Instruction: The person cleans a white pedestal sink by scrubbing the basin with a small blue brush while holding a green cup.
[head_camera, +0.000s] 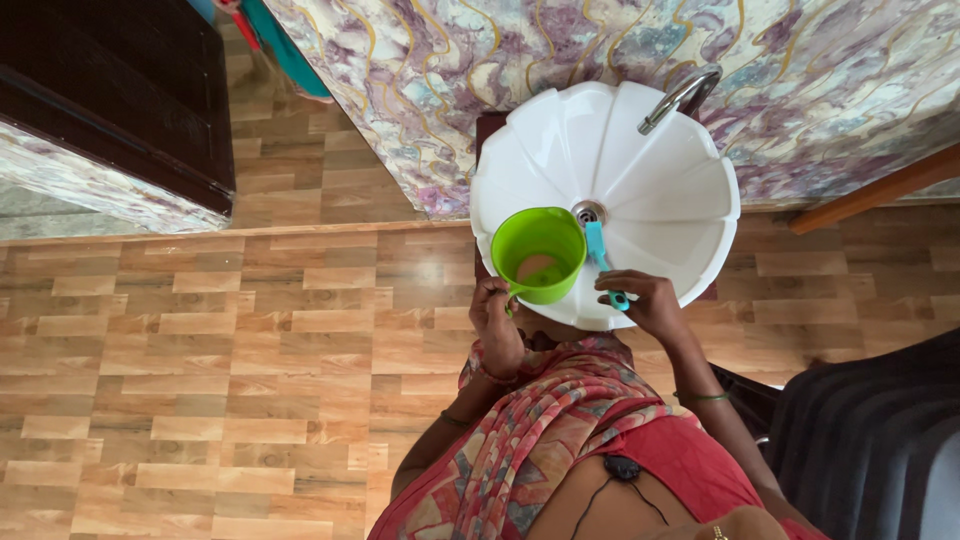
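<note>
**A:** In the head view, what did the hands have?

**B:** The left hand (497, 322) was closed around the handle of a green mug (539, 254), holding it over the near side of the white basin (650, 170). The mug sat roughly upright, its mouth facing the camera, with something brownish showing at the bottom; I couldn't tell whether that was water.

**A:** And the right?

**B:** The right hand (645, 303) had its fingers curled round the lower end of a teal brush (603, 262). The brush pointed up toward the drain (589, 212), its head just beside the mug's right edge, lying over the basin's inner slope.

**A:** What stood around them?

**B:** The basin was fluted like a shell and fixed against a marbled purple wall (450, 90). A chrome tap (678, 98) curved over its far rim, well apart from both hands. Nothing lay between the tap and the drain.

**A:** Anything in the way lower down?

**B:** A patterned scarf (540, 430) over a red garment filled the lower middle of the view and hid the near rim of the basin below the hands. Both wrists wore thin bangles.

**A:** And off to the sides?

**B:** Wood-look floor (200, 350) ran to the left. A dark cabinet (110, 90) sat in the upper left corner, well away. On the right, a dark ribbed seat (870, 440) stood near the right elbow, and a wooden strip (880, 185) ran along the foot of the wall.
</note>
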